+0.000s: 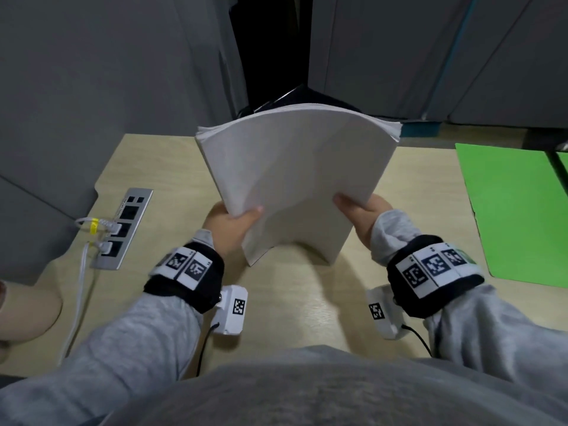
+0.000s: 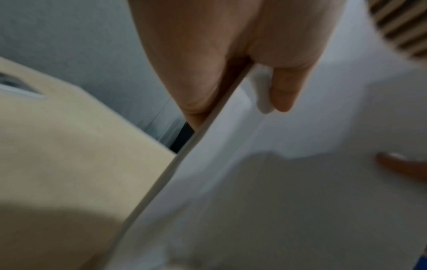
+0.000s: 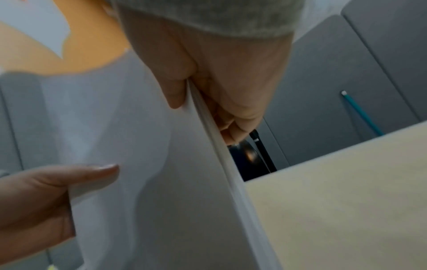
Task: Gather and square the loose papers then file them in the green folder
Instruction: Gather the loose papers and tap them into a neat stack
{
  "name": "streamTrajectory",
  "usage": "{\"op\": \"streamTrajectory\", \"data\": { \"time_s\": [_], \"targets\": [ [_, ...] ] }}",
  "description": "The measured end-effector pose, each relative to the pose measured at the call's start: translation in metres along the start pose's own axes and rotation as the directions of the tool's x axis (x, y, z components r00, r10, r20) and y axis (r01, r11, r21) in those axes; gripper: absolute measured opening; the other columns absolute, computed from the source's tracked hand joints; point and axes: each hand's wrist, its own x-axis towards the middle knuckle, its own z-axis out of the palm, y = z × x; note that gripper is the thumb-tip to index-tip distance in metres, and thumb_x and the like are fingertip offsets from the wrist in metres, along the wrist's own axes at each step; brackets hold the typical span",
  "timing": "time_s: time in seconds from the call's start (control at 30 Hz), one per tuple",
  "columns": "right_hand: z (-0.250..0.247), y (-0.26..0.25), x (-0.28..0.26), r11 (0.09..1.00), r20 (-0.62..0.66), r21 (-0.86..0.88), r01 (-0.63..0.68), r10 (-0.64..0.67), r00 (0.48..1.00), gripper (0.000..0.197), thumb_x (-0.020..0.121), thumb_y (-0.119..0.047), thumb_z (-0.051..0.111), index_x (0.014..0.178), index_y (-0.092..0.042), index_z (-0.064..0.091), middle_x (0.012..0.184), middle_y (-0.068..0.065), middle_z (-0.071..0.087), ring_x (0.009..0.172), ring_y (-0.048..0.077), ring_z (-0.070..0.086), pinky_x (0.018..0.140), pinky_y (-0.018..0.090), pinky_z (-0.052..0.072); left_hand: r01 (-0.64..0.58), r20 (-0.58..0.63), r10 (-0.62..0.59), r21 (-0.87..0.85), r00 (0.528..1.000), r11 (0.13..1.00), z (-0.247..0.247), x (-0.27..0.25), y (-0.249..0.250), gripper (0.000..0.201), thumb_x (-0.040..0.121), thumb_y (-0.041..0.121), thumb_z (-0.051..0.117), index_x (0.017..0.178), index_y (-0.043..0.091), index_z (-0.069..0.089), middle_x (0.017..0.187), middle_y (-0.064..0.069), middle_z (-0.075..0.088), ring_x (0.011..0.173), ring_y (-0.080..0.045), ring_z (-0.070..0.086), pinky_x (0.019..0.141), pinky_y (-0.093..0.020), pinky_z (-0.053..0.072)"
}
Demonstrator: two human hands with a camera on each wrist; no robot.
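Note:
A thick stack of white papers (image 1: 295,179) stands upright over the middle of the wooden desk (image 1: 307,302), bowed into an arch. My left hand (image 1: 233,224) grips its left side, thumb on the near face and fingers behind. My right hand (image 1: 359,210) grips the right side the same way. In the left wrist view the left hand (image 2: 231,73) pinches the papers (image 2: 300,182) at their edge. The right wrist view shows my right hand (image 3: 208,82) pinching the papers (image 3: 150,164), with the left thumb at the lower left. The green folder (image 1: 516,210) lies flat at the desk's right.
A metal socket panel (image 1: 123,229) with white cables (image 1: 76,290) plugged in is set into the desk at the left. Grey partition walls (image 1: 107,72) stand behind the desk, with a dark gap between them. A second green edge (image 1: 564,164) shows at the far right.

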Motion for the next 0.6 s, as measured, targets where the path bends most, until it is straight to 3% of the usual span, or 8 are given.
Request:
{"op": "streamTrajectory", "data": {
  "time_s": [0.07, 0.13, 0.2, 0.27, 0.33, 0.4, 0.5, 0.6],
  "targets": [
    [0.003, 0.012, -0.001, 0.993, 0.023, -0.083, -0.086, 0.088, 0.996, 0.04, 0.09, -0.042, 0.055, 0.122, -0.02, 0.059, 0.105, -0.003, 0.061, 0.095, 0.014, 0.052, 0.079, 0.018, 0.036, 0.092, 0.031, -0.093, 0.059, 0.995, 0.994, 0.009, 0.0, -0.016, 0.018, 0.084, 0.032, 0.067, 0.097, 0.019, 0.067, 0.094, -0.002, 0.066, 0.089, -0.021, 0.063, 0.08, -0.025, 0.041],
    [0.005, 0.024, -0.001, 0.977, 0.042, -0.151, -0.149, 0.157, 0.987, 0.044, 0.088, -0.047, 0.055, 0.125, -0.023, 0.057, 0.117, 0.0, 0.063, 0.106, 0.02, 0.056, 0.085, 0.022, 0.035, 0.139, 0.044, -0.146, 0.123, 0.988, 0.983, 0.015, 0.002, -0.028, 0.025, 0.086, 0.037, 0.063, 0.103, 0.018, 0.065, 0.095, -0.003, 0.063, 0.091, -0.023, 0.06, 0.081, -0.026, 0.039],
    [0.007, 0.034, 0.0, 0.971, 0.07, -0.159, -0.177, 0.19, 0.979, 0.045, 0.089, -0.046, 0.055, 0.127, -0.022, 0.055, 0.126, 0.004, 0.061, 0.117, 0.026, 0.054, 0.09, 0.024, 0.035, 0.162, 0.027, -0.165, 0.101, 0.986, 0.982, 0.018, 0.007, -0.038, 0.025, 0.085, 0.038, 0.063, 0.101, 0.018, 0.064, 0.095, -0.006, 0.065, 0.095, -0.028, 0.063, 0.083, -0.029, 0.043],
    [0.007, 0.043, 0.001, 0.976, 0.111, -0.162, -0.143, 0.162, 0.981, 0.039, 0.092, -0.039, 0.053, 0.126, -0.021, 0.055, 0.124, 0.005, 0.062, 0.118, 0.026, 0.054, 0.092, 0.025, 0.035, 0.167, 0.019, -0.168, 0.043, 0.986, 0.985, 0.021, 0.012, -0.038, 0.027, 0.086, 0.033, 0.062, 0.104, 0.013, 0.065, 0.098, -0.009, 0.067, 0.096, -0.03, 0.065, 0.083, -0.032, 0.047],
    [0.006, 0.056, 0.006, 0.985, 0.112, -0.152, -0.079, 0.097, 0.989, 0.03, 0.093, -0.035, 0.051, 0.118, -0.02, 0.058, 0.115, 0.006, 0.066, 0.11, 0.027, 0.059, 0.091, 0.029, 0.042, 0.123, 0.039, -0.125, 0.033, 0.991, 0.992, 0.026, 0.012, -0.034, 0.026, 0.088, 0.027, 0.059, 0.11, 0.013, 0.064, 0.103, -0.005, 0.067, 0.097, -0.025, 0.064, 0.086, -0.031, 0.047],
    [0.002, 0.065, 0.01, 0.988, 0.031, -0.143, -0.066, 0.072, 0.997, 0.022, 0.093, -0.034, 0.05, 0.106, -0.018, 0.057, 0.097, 0.009, 0.067, 0.092, 0.029, 0.063, 0.083, 0.035, 0.05, 0.108, 0.042, -0.109, 0.032, 0.993, 0.994, 0.032, 0.012, -0.029, 0.025, 0.09, 0.022, 0.057, 0.113, 0.015, 0.062, 0.105, 0.0, 0.064, 0.097, -0.02, 0.061, 0.088, -0.028, 0.044],
    [-0.007, 0.078, 0.014, 0.984, -0.094, -0.168, -0.066, 0.051, 0.994, 0.021, 0.094, -0.035, 0.047, 0.091, -0.015, 0.053, 0.07, 0.006, 0.056, 0.066, 0.027, 0.055, 0.066, 0.035, 0.05, 0.164, 0.034, -0.164, 0.007, 0.986, 0.986, 0.043, 0.011, -0.028, 0.014, 0.088, 0.021, 0.058, 0.102, 0.022, 0.062, 0.103, 0.0, 0.066, 0.099, -0.022, 0.062, 0.093, -0.032, 0.046],
    [-0.023, 0.092, 0.017, 0.982, -0.108, -0.17, -0.085, 0.067, 0.992, 0.024, 0.094, -0.036, 0.047, 0.089, -0.014, 0.054, 0.067, 0.005, 0.056, 0.062, 0.026, 0.053, 0.062, 0.032, 0.048, 0.202, 0.043, -0.202, 0.006, 0.978, 0.979, 0.058, 0.008, -0.027, 0.012, 0.087, 0.019, 0.059, 0.097, 0.024, 0.062, 0.101, -0.001, 0.068, 0.101, -0.025, 0.065, 0.099, -0.039, 0.048]
  ]
}}
